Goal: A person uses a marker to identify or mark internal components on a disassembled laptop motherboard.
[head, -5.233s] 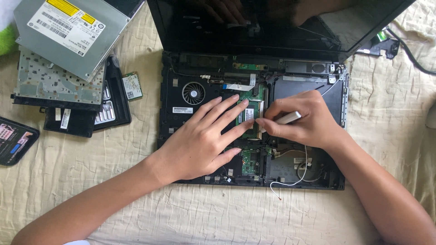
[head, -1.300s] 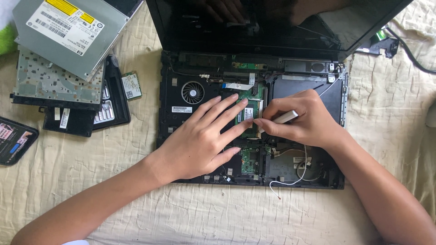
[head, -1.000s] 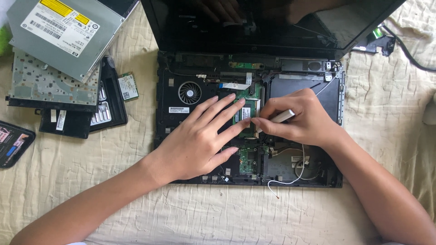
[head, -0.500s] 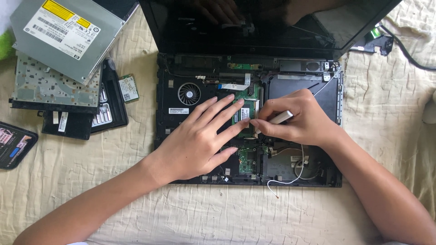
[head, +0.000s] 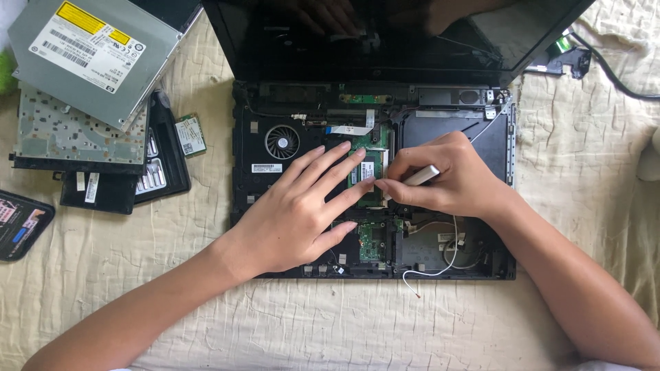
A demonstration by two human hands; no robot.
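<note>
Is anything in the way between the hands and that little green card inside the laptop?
Nothing visible is. The left hand lies flat with fingers touching the green card, and the right hand holds a small silver tool at its edge.

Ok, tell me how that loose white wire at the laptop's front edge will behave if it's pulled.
The white wire looks thin and curls in a loop, so it is probably floppy and very light. Its free end lies on the cloth, while the rest runs into the opened laptop, so tugging may strain it.
</note>
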